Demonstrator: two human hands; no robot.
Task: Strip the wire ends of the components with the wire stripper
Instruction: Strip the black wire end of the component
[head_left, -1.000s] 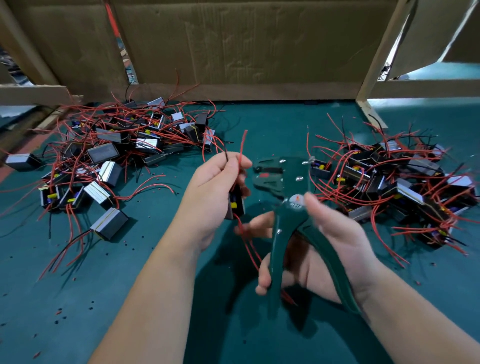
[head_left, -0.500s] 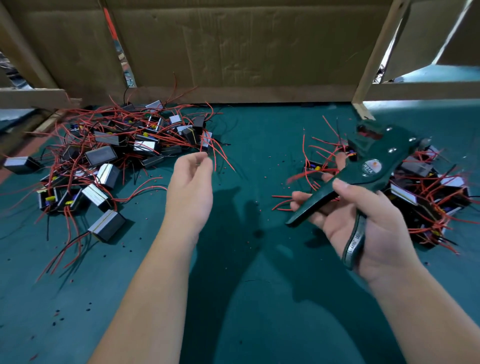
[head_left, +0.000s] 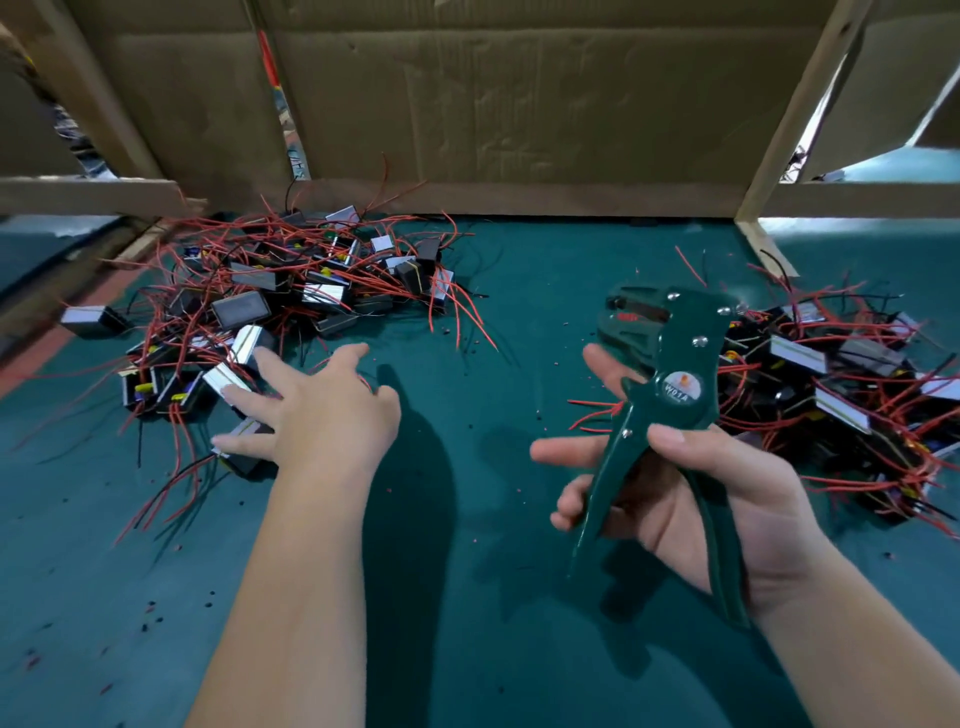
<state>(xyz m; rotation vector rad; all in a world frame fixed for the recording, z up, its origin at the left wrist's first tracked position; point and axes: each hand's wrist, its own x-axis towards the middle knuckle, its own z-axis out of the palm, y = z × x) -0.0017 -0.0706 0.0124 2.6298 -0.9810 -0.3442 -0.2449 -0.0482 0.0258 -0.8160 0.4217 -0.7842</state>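
Left hand (head_left: 322, 415) low over the green table mat (head_left: 467, 571), fingers spread and straight, holding nothing. Its fingertips lie at the near edge of the left pile of components (head_left: 270, 301), over a box-shaped component (head_left: 244, 460); the blur hides whether they touch it. Right hand (head_left: 691, 499) grips the wire stripper (head_left: 670, 395): thumb across the top near the pivot, lower fingers curled round one handle, forefinger straight. Stripper is upright, head pointing away, handles spread apart, and held above the mat just left of the right pile of components (head_left: 841, 374). Its head and the hand cover that pile's near-left edge. Both piles are tangles of small black and silver blocks with red wires and a few black ones, loose ends straying onto the mat. Open mat lies between the piles. Small dark and red scraps (head_left: 150, 618) are dotted on the mat near the left forearm. Cardboard wall (head_left: 493, 104) closes the back, with a slanted wooden post (head_left: 795, 114) at right.
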